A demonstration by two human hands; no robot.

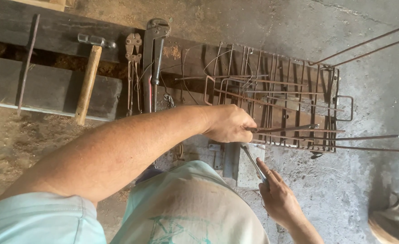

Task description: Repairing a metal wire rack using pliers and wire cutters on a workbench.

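A: What are the hands doing at the centre of the frame?

B: The left hand (229,123) is closed tight around a thin steel rod (299,129) at the near edge of a rebar cage (276,97). The right hand (278,196), lower right of centre, is closed on a slim metal hook tool (252,160) whose tip points up at the same spot.

A: And where does the cage sit?

B: Right of centre, lying on a dark wooden plank bench (50,86) that crosses the upper frame. Long rods run off the right edge.

A: What else is on the planks?

B: Upper left, a hammer (89,77) with a wooden handle; beside it bolt cutters (133,68) and a pipe wrench (154,58).

A: And the ground?

B: Rough grey concrete floor (366,180) on the right, brown dirt and sawdust (10,140) on the left. Daylight, a plain work yard.
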